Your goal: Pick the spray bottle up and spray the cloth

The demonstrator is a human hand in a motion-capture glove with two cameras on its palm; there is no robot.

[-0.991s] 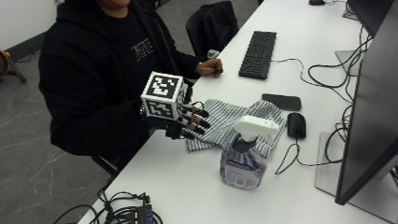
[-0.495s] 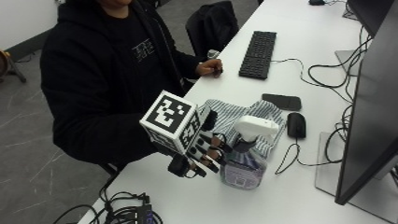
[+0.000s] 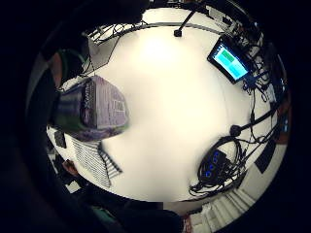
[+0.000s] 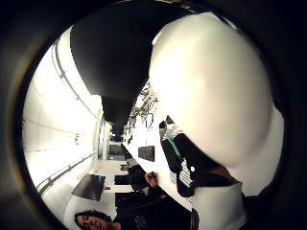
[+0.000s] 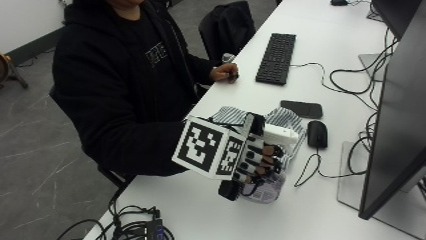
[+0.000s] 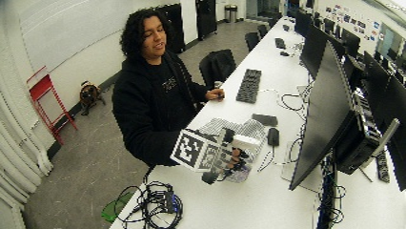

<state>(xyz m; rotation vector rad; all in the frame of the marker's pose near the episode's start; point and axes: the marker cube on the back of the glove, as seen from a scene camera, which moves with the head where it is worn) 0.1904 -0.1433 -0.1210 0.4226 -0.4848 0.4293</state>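
The spray bottle [image 5: 281, 134], white trigger head over a clear body with a purple label, stands on the white table [image 5: 200, 210] near its front edge. My gloved right hand [image 5: 256, 161] is against its near side, and the fingers curl around the neck under the head. The striped cloth [image 5: 287, 118] lies crumpled on the table just behind the bottle. In the thumb side palm view the white head [image 4: 211, 96] fills much of the picture. The little finger side palm view shows the labelled body [image 3: 92, 109] close by, with the cloth [image 3: 92, 160] beside it.
A black phone [image 5: 301, 108] and a mouse [image 5: 317, 134] lie right behind the cloth, and a keyboard [image 5: 276, 51] lies farther back. A monitor [image 5: 399, 110] stands along the right. The bare left hand [image 5: 226, 72] rests at the table's edge. Cables [image 5: 133, 227] hang at the near corner.
My right hand has moved from over the cloth's near edge across to the spray bottle and curled its fingers around the neck. The bottle stands in the same place.
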